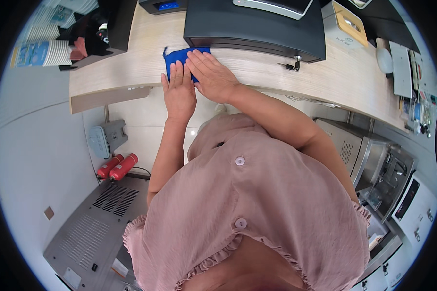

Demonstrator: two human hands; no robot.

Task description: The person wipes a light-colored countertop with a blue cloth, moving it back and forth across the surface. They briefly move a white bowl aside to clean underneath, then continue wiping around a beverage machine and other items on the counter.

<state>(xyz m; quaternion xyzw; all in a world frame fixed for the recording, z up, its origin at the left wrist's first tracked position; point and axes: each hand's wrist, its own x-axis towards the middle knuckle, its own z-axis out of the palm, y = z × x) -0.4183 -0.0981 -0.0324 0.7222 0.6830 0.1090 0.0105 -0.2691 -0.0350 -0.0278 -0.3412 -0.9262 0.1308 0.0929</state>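
Note:
A blue cloth (176,56), folded into a small flat pad, lies on the pale wood-grain counter (149,69) near its front edge. My left hand (180,92) rests palm down on the cloth's near part, fingers spread a little and pointing away from me. From the right, my right hand (213,76) lies flat across the cloth, its fingertips close to the far edge. Both palms face down, so the cloth beneath them is hidden. Neither hand's fingers are curled around anything.
Just beyond the cloth stands a black cash drawer (255,32), with keys (291,66) in its lock. A tissue box (344,25) sits to its right. Stacked paper cups (43,52) and a black holder (94,40) are at left. Red fire extinguishers (122,167) lie below.

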